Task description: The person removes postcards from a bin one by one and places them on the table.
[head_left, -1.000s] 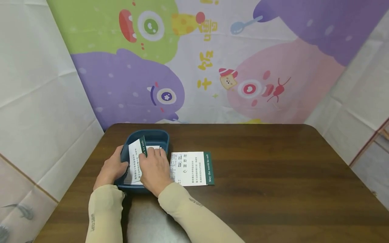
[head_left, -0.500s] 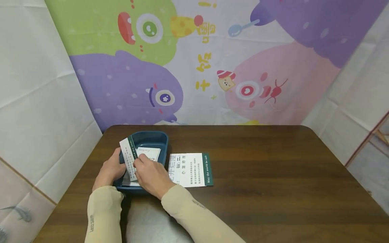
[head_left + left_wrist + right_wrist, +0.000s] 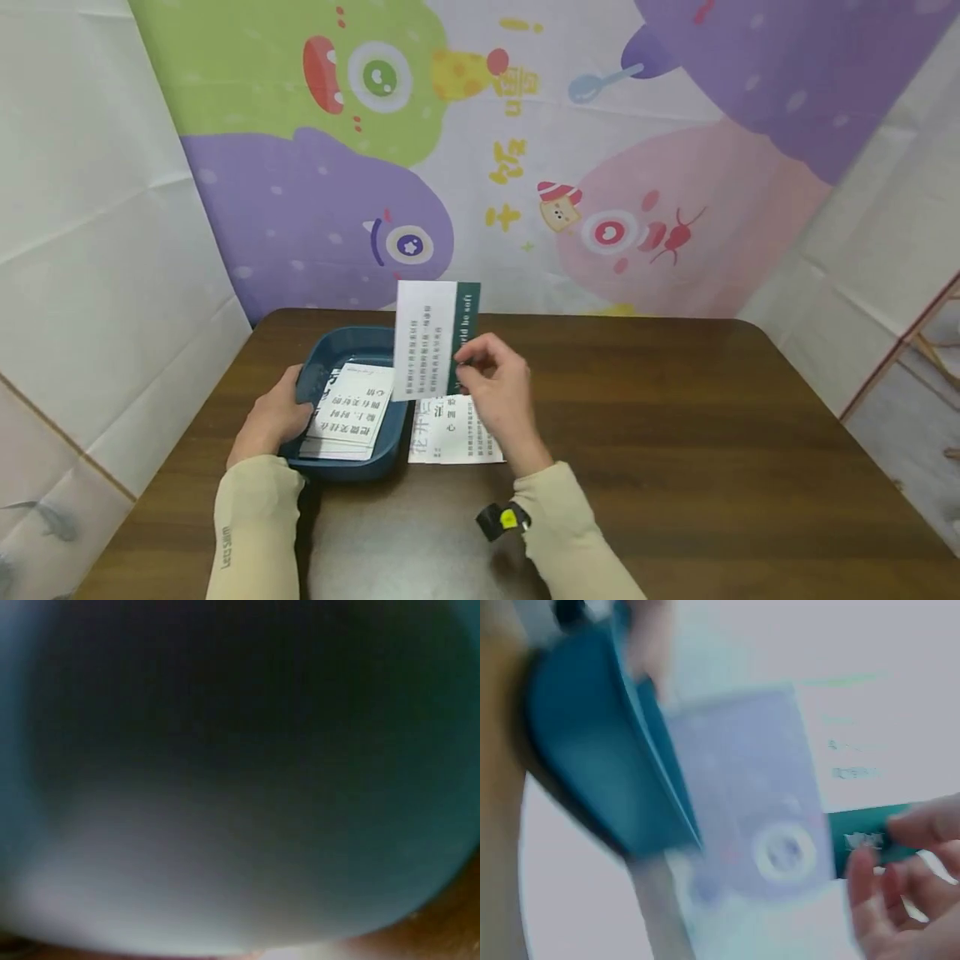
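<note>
A white card (image 3: pixel 426 337) with a green stripe is up off the table, and my right hand (image 3: pixel 504 398) pinches it by the striped edge. In the right wrist view the thumb and fingers close on the card's green end (image 3: pixel 845 847). My left hand (image 3: pixel 272 417) grips the left rim of a dark blue plastic box (image 3: pixel 330 472), thumb over the edge. Inside the box lies a loose stack of printed white cards (image 3: pixel 358 404). More cards (image 3: pixel 450 437) lie on the table just right of the box, partly hidden by my right hand and the raised card.
The brown wooden table (image 3: pixel 675 433) stretches away to the right. Behind it hangs a cartoon-printed cloth (image 3: pixel 330 200). White panels (image 3: pixel 112 208) stand at both sides. The left wrist view is dark and blurred.
My right hand has lifted the green-striped card out of the box and carried it to the right, above the cards on the table. My left hand has stayed at the box's rim.
</note>
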Action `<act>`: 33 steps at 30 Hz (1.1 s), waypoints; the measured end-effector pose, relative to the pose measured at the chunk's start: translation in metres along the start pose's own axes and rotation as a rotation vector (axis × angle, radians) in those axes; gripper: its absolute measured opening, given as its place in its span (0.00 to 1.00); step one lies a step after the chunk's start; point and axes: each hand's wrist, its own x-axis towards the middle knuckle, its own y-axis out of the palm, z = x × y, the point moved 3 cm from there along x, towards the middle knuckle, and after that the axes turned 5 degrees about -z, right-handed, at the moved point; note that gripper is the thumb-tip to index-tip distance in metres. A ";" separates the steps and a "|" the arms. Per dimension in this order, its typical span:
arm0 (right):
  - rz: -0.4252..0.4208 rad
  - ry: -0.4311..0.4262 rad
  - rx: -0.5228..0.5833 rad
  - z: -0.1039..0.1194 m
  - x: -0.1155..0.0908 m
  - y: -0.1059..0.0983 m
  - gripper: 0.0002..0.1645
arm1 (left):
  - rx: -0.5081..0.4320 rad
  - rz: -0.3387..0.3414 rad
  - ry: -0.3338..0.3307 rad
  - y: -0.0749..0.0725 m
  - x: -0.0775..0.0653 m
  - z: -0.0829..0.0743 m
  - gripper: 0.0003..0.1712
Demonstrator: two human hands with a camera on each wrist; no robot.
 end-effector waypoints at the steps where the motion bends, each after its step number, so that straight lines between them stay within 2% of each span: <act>1: 0.016 0.056 0.003 -0.003 0.004 -0.014 0.08 | -0.001 0.001 -0.004 0.000 -0.001 0.000 0.40; 6: 0.123 0.273 -0.043 -0.024 0.016 -0.067 0.06 | -0.007 0.013 -0.021 0.001 -0.001 0.004 0.41; 9: 0.156 0.325 -0.094 -0.037 0.019 -0.089 0.06 | -0.005 0.014 -0.013 0.002 -0.001 0.005 0.41; 12: 0.176 0.347 -0.125 -0.050 0.021 -0.100 0.06 | -0.006 0.014 -0.002 0.001 0.001 0.004 0.41; 15: 0.185 0.386 -0.129 -0.066 0.021 -0.103 0.08 | -0.008 0.015 -0.005 0.001 0.001 0.003 0.41; 21: 0.190 0.512 -0.145 -0.090 0.016 -0.094 0.11 | -0.015 0.020 -0.031 0.001 0.001 0.004 0.42; 27: 0.197 0.580 -0.155 -0.097 0.011 -0.088 0.10 | -0.011 0.013 -0.031 0.002 0.002 0.004 0.42; 33: 0.217 0.602 -0.182 -0.103 0.008 -0.084 0.09 | -0.015 0.013 -0.032 0.001 0.002 0.003 0.42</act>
